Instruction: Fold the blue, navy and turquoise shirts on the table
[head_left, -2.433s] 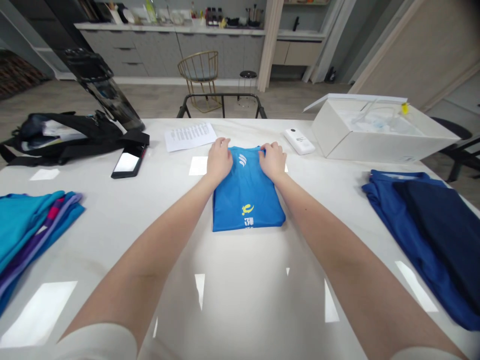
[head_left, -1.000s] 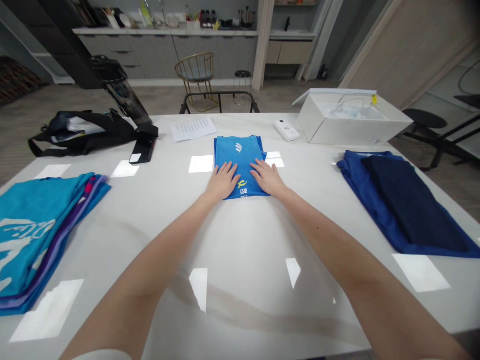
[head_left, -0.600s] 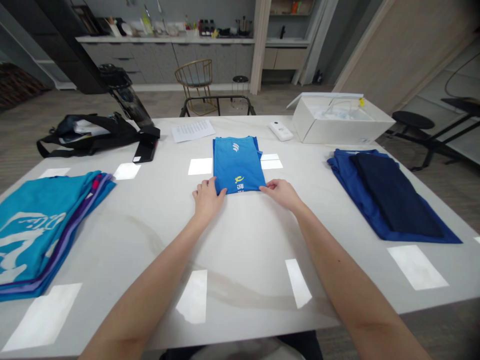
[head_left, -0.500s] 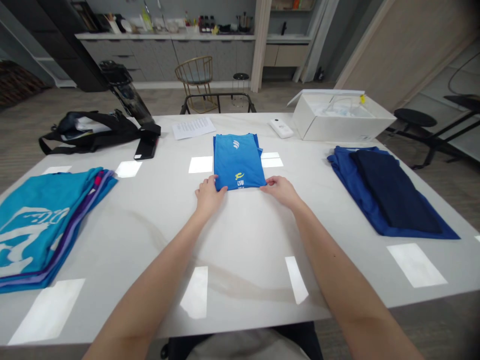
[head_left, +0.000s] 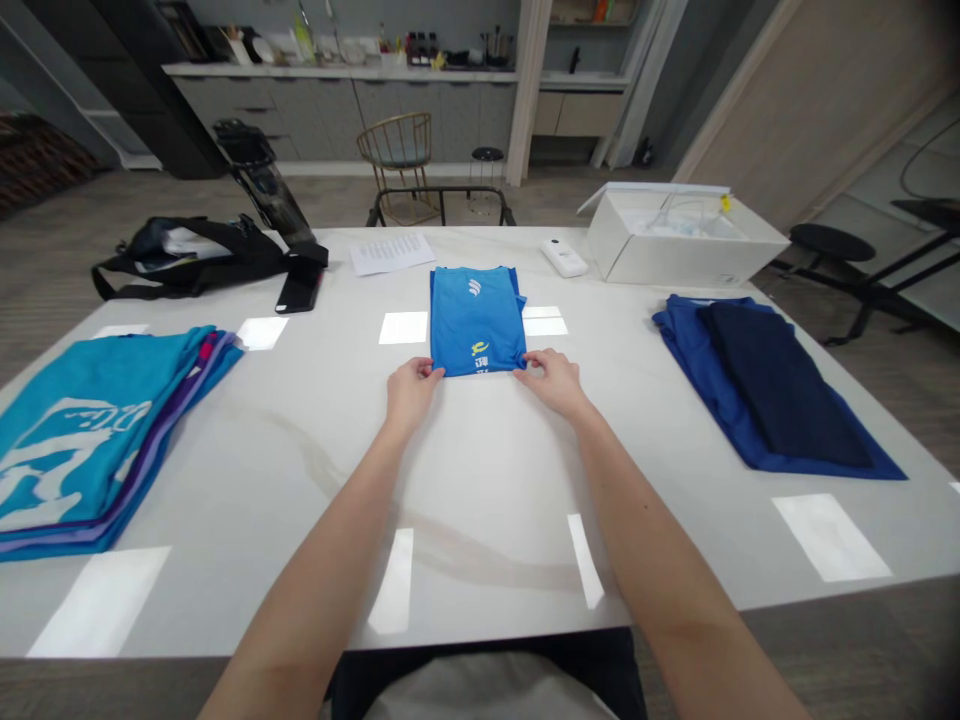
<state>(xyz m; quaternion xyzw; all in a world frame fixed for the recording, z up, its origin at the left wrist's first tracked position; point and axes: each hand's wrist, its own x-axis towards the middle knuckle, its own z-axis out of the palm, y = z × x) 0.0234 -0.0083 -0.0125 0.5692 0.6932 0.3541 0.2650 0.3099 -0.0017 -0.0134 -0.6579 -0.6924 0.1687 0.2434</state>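
Observation:
A folded blue T-shirt (head_left: 478,315) lies flat on the white table (head_left: 480,480) in front of me. A white logo shows near its far end, and a yellow mark with white lettering near its front edge. My left hand (head_left: 412,390) pinches the shirt's front left corner between thumb and fingers. At the front right corner my right hand (head_left: 553,380) pinches the cloth in the same way, and the fabric puckers slightly there. Both forearms rest low over the tabletop.
A stack of folded shirts (head_left: 97,430) lies at the left, with dark and blue folded clothes (head_left: 780,385) at the right. Toward the back are a black bag (head_left: 195,255), a phone (head_left: 298,290), a paper sheet (head_left: 392,254), a white device (head_left: 564,258) and a white box (head_left: 675,245).
My fingers have closed more tightly on the shirt's front corners, and the right hand has shifted slightly inward. The front edge sits a little farther back. The whole view has shifted slightly.

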